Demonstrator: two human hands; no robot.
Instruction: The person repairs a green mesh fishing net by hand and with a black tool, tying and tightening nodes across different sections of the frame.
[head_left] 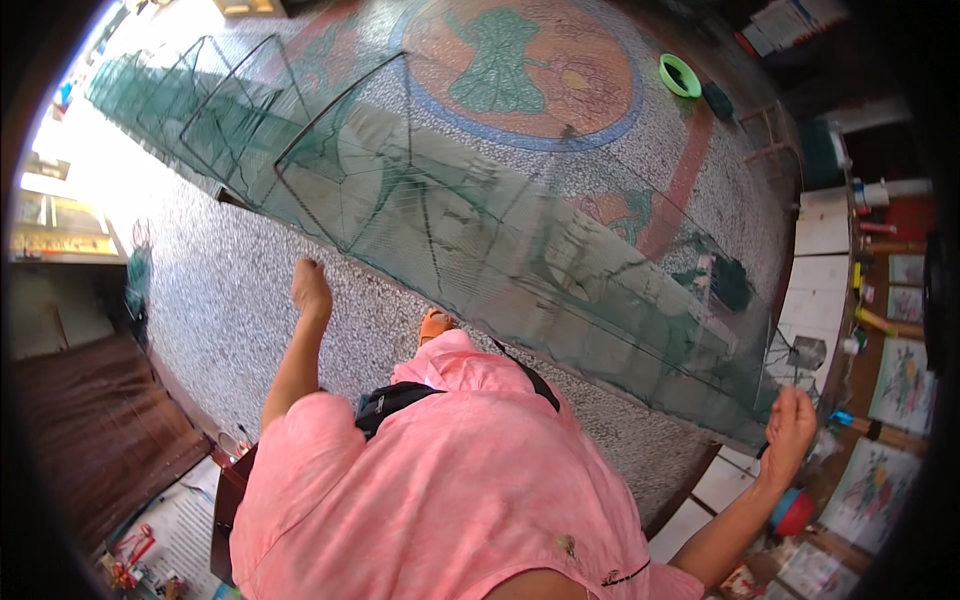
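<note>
Green mesh net (500, 240): stretched long and diagonal across the floor in front of the person, one end tapering away at upper left, the other lying at lower right beside the right hand.
Dark frames (337, 109): thin, angular rods prop up the netting along its left half; the mesh is see-through, with the floor's pattern showing beneath.
Right hand (790, 432): raised at the net's right end, fingertips drawn together; whether they pinch mesh or cord, one cannot tell.
Left hand (312, 287): held out just short of the net's near edge, fingers curled inward; whether anything is gripped, one cannot tell.
Pink shirt (480, 470): worn loose by the person, with a black bag (397, 404) at the waist and an orange sandal (435, 325) below.
Speckled floor (225, 290): pale stone chips, inlaid past the net with a round medallion (592, 50) in orange and green, edged in blue.
Bright green bowl (667, 79): on the floor beyond the net, something dark inside.
Brown cover (95, 420): draped at the left.
Floral pictures (905, 385): lined up along the right side.
</note>
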